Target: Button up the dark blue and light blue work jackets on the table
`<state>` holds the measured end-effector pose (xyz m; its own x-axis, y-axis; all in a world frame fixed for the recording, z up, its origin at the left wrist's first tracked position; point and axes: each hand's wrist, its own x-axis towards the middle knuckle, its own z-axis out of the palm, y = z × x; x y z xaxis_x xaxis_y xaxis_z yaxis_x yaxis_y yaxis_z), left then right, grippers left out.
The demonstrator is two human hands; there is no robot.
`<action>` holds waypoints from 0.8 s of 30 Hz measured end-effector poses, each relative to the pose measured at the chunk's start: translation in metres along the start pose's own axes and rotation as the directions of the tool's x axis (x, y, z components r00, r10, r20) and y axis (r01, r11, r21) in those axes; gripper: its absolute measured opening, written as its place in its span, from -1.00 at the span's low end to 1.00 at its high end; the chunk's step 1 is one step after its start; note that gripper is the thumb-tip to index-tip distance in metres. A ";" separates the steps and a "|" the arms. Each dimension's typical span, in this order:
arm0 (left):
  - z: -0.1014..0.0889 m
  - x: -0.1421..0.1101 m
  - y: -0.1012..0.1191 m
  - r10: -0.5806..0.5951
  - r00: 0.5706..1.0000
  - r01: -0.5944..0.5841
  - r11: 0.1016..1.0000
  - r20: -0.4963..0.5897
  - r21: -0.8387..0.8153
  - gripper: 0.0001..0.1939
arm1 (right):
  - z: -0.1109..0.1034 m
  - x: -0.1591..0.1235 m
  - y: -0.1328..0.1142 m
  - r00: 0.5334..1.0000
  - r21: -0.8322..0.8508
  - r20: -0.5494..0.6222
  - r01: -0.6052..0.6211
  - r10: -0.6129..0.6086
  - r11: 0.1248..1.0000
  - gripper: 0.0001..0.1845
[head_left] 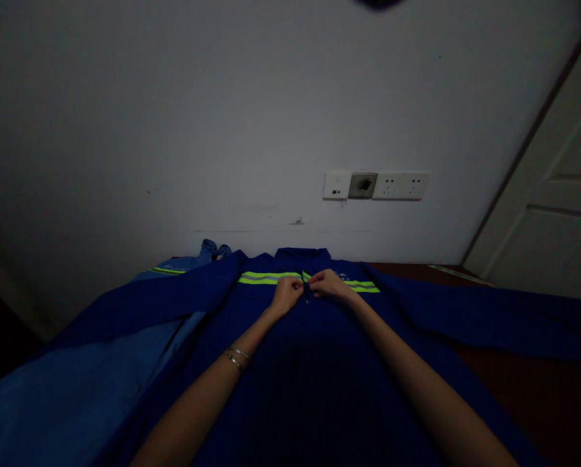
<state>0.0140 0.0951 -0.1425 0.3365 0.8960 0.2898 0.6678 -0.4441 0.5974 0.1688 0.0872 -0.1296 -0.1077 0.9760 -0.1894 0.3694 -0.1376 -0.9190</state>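
A dark blue work jacket [314, 363] with a yellow-green reflective stripe [261, 277] across the chest lies spread flat, collar toward the wall. My left hand [286, 293] and my right hand [327, 284] meet at the jacket's front opening just below the collar. Both hands are closed, pinching the fabric edges there; what sits between the fingertips is too small and dark to make out. A bracelet [236, 357] circles my left wrist.
A lighter blue garment [76, 389] with its own reflective stripe lies under the jacket at the left. The dark brown tabletop [524, 383] shows at the right. A white wall with a row of sockets [375, 185] stands behind, a white door [553, 214] at right.
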 end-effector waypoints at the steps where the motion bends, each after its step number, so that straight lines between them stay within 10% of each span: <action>1: -0.001 0.001 0.002 -0.011 1.000 0.011 1.000 -0.001 -0.009 -0.86 | -0.001 -0.002 -0.002 1.000 -0.028 -0.002 0.022 -0.022 0.999 -0.73; 9: -0.006 0.002 0.004 0.015 1.000 -0.015 1.000 0.014 -0.005 -0.87 | -0.001 -0.013 -0.016 0.926 -0.591 -0.014 0.297 -0.378 0.750 -0.86; 24: -0.017 0.011 -0.012 -0.096 0.988 0.109 0.989 0.123 -0.098 -0.84 | -0.014 -0.012 -0.014 0.982 -0.365 -0.041 0.156 -0.183 0.918 -0.87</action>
<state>-0.0010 0.1106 -0.1336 0.3495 0.9269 0.1371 0.6320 -0.3412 0.6958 0.1781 0.0797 -0.1093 -0.1354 0.9908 -0.0037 0.6590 0.0873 -0.7471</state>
